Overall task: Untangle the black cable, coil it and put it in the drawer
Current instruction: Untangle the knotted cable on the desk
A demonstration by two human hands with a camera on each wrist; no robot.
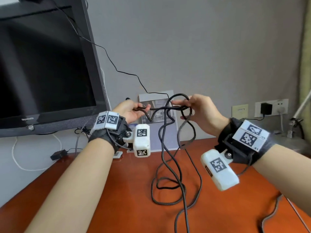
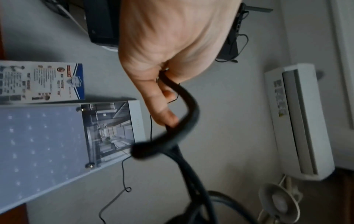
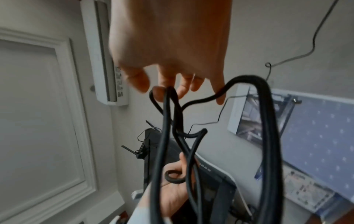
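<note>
A grey wall (image 1: 193, 47) is seen behind a reddish-brown wooden desk (image 1: 117, 199), with a black monitor (image 1: 45, 68), wall sockets (image 1: 271, 107), a white air conditioner (image 2: 298, 121) and a panelled door (image 3: 38, 113).

Black cable (image 1: 170, 148) between raised hands (image 1: 129, 111), loops on table (image 1: 117, 190).

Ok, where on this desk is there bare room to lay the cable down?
Bare orange-brown wooden desk shows left of the black cable, under the left forearm, and at the far right near the wall sockets. The middle is crowded with cable loops; the back holds a grey-blue display stand.
</note>
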